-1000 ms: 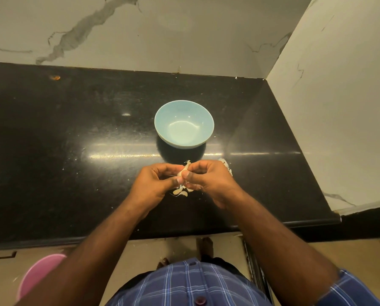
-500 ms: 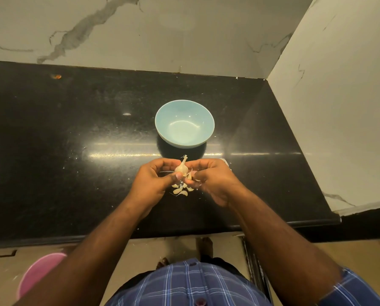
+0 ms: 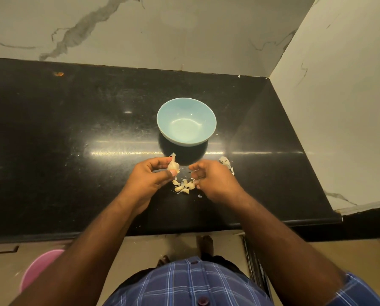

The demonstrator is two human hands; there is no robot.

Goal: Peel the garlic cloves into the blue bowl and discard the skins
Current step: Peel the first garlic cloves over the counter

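Here, left fingers round a garlic bulb, right fingers curled, grip unclear, over black counter

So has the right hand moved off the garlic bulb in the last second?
Yes. The right hand has pulled away to the right of the garlic bulb, which the left hand holds just in front of the blue bowl.

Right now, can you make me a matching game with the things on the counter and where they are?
Things:
1. blue bowl
2. garlic bulb
3. loose cloves
4. skins

Places:
A. lying on the counter between the two hands
B. pinched in the left hand
C. beyond the hands, nothing in it
D. on the counter past the right hand

Pairs: 1-C, 2-B, 3-A, 4-D
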